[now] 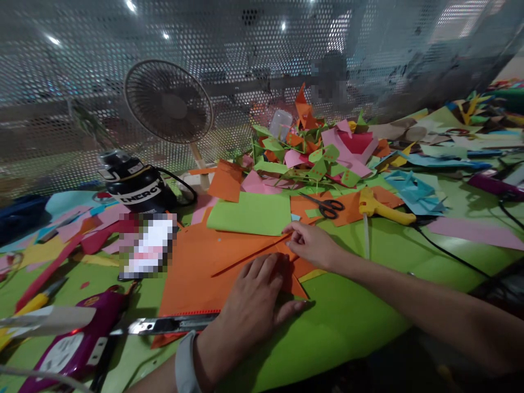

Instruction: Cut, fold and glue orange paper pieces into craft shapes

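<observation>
Orange paper [192, 267] lies on the green table, with a narrow folded orange strip [249, 255] slanting across it. My left hand [257, 295] rests palm down on the orange paper at the strip's lower side, fingers spread over it and thumb out to the right. At the strip's upper right end, my right hand [307, 243] has its thumb and fingers pinched on the orange paper. A folded light green sheet [249, 213] lies just beyond both hands. Black scissors [327, 207] sit behind my right hand, on orange paper.
A yellow glue gun [382, 210] stands right of the scissors. A craft knife [164, 326] and purple glue gun [77, 333] lie at the left. Behind are a black bottle [137, 183], a fan [168, 101] and a heap of coloured paper scraps [327, 147].
</observation>
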Available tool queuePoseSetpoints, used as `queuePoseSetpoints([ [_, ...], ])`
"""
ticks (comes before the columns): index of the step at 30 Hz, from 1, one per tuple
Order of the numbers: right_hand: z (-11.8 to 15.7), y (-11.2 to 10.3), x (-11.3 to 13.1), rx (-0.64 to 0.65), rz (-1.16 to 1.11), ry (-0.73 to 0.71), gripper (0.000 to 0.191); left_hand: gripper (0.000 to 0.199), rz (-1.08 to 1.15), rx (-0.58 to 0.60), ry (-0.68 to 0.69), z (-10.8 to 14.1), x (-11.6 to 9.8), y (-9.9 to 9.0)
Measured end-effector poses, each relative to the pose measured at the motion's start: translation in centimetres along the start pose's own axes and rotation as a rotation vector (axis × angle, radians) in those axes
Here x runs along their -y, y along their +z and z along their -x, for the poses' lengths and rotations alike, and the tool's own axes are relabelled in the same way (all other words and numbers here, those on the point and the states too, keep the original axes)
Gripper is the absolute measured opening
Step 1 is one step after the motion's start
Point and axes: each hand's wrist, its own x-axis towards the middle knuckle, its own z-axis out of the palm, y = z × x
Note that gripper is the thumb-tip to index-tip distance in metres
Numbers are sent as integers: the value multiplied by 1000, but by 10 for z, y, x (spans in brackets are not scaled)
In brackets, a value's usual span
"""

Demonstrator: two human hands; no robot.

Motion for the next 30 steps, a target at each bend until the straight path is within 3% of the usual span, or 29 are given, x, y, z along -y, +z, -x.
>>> queuePoseSetpoints([
  [20,2,-2,5,14,19,-4,27,63,-29,21,17,-2,0,-4],
  [30,3,-4,7,16,80,-30,28,75,-16,125,20,-5,1,-5],
])
